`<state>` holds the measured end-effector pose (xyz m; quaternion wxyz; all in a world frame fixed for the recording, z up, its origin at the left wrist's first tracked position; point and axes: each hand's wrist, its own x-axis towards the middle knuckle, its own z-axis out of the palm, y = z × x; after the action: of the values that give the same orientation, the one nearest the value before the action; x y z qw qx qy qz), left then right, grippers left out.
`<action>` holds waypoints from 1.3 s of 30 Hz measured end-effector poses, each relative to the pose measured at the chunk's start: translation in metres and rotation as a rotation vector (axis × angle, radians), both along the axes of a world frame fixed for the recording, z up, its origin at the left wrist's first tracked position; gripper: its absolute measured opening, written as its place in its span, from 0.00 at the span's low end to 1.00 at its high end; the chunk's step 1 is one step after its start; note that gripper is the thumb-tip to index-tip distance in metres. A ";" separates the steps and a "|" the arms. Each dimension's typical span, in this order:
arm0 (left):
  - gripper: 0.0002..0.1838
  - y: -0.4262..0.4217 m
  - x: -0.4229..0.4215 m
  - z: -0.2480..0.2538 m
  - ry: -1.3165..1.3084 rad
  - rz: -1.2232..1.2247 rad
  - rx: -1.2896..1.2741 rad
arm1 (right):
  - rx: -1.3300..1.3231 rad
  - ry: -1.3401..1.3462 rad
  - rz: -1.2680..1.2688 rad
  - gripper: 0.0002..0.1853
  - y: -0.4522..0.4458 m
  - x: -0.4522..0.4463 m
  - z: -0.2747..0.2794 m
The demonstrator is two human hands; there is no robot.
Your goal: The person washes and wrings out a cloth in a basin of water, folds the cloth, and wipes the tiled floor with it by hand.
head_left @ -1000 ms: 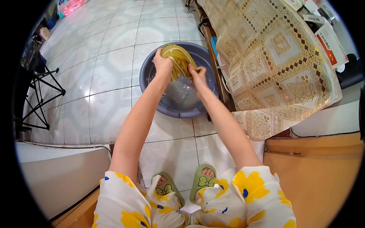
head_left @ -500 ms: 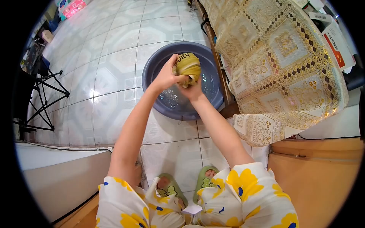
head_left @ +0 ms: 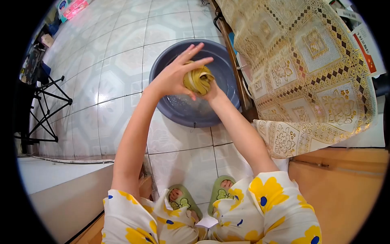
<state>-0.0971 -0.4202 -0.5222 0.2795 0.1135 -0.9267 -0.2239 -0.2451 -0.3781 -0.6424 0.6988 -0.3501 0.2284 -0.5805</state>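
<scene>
Clothing: loose white fabric printed with yellow flowers fills the near edge, over both upper arms and the legs.
Slippers: a green pair with bow-shaped fronts, the left one and the right one apart on pale floor tiles.
Near sides: a white ledge at left, an orange wooden panel at right.
Right hand: closed around the near right side of the cloth, its fingers mostly hidden behind it.
Left hand: spread wide along the cloth's left side, thumb on the near side, fingers reaching past its far side; how firmly it touches, I cannot tell.
Mustard-yellow cloth: a twisted, bunched bundle between the two hands, above the basin.
Basin: round, blue-grey, on the floor beneath the hands, with water inside.
Right of the basin: a wooden edge crowds close along its side; beyond it hangs a cream-and-gold patterned tablecloth.
Far right: a white box with a red panel.
Left, well apart: black folding metal legs.
Far left: a pink plastic-wrapped pack.
</scene>
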 end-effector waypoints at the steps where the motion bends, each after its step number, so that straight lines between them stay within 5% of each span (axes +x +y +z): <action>1: 0.48 0.002 -0.005 -0.002 -0.014 -0.035 -0.009 | -0.047 0.130 0.010 0.20 0.003 0.002 0.004; 7: 0.30 0.004 -0.018 -0.024 0.156 0.101 0.184 | 0.445 -0.742 0.147 0.23 0.006 -0.003 0.020; 10: 0.25 0.005 -0.021 -0.038 0.339 0.299 0.296 | 0.492 -0.521 -0.088 0.26 -0.002 0.007 0.026; 14: 0.16 0.009 -0.021 -0.055 0.621 0.574 0.693 | 0.586 -0.230 -0.545 0.15 -0.014 0.017 0.044; 20: 0.12 -0.018 -0.023 -0.083 1.208 0.751 1.288 | 0.140 0.447 -0.919 0.11 -0.024 0.037 0.058; 24: 0.09 -0.018 -0.021 -0.078 1.092 0.683 1.665 | -0.066 0.882 -1.020 0.12 -0.017 0.037 0.070; 28: 0.13 -0.022 -0.020 -0.087 0.891 0.505 1.709 | -0.360 1.140 -1.062 0.13 -0.008 0.029 0.074; 31: 0.17 -0.026 -0.023 -0.102 0.788 0.253 1.791 | -0.526 1.253 -0.985 0.14 0.001 0.020 0.078; 39: 0.21 -0.005 -0.043 -0.084 0.592 0.330 1.976 | -0.792 1.518 -0.611 0.12 -0.007 -0.007 0.082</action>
<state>-0.1401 -0.4251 -0.6067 0.3051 0.3574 -0.1983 -0.8602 -0.2521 -0.3853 -0.5606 0.0049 -0.7771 0.4940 -0.3900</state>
